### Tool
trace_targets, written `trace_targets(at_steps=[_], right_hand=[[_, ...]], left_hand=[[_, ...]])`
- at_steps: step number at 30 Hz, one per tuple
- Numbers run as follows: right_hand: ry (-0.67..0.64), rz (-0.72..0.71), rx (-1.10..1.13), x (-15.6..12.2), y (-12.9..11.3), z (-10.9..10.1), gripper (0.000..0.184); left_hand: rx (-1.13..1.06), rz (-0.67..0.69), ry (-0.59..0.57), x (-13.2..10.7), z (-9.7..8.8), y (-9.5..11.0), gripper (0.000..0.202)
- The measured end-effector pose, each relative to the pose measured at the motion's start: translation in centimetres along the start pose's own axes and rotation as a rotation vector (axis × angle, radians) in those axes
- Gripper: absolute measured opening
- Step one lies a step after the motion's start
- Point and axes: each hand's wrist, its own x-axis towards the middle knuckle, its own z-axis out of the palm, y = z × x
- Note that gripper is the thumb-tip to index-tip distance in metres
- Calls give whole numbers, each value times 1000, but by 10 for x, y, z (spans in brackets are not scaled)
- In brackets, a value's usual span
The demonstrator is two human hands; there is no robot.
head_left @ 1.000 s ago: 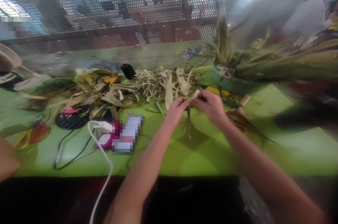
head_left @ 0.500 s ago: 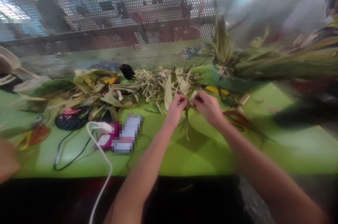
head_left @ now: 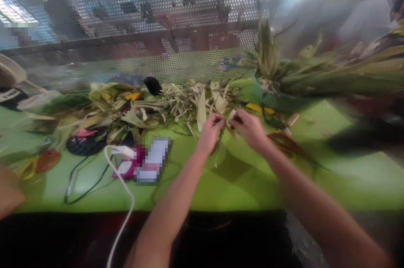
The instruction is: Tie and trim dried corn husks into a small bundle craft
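Over the green table (head_left: 202, 192), my left hand (head_left: 211, 132) pinches thin dried corn husk strands (head_left: 217, 150), which dangle below its fingertips. Close beside it, my right hand (head_left: 250, 128) has thumb and fingers closed on a pale strip of corn husk (head_left: 232, 114). The fingertips of both hands nearly meet; whether the strip and the strands are joined there is too small to tell. Just behind my hands lies a heap of dry husk pieces (head_left: 176, 102), with one broad pale husk (head_left: 201, 110) beside my left hand.
At left are a phone (head_left: 153, 160), a magenta power bank (head_left: 126, 168) with a white cable (head_left: 131, 200), and scissors (head_left: 47, 160). A green basket (head_left: 268, 97) with long husks stands at back right. A perforated screen (head_left: 202, 57) rises behind. Another person's arm (head_left: 9, 192) shows at far left.
The hanging strands have swung to the left, toward my left wrist. Both hands stay in almost the same place.
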Motion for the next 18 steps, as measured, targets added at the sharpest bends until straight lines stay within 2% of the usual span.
trace_targets(at_steps=[6,13,18], right_hand=[[8,-11,-26,1,-2,-1,22],[0,-37,-74,1,-3,-5,20],[-23,-67,-74,1,-3,-6,18]], left_hand=[[-21,-34,-42,1,-4,-2,10],[187,-4,-149,2,-16,15,25],[109,-60,-198,5,-18,8,29]])
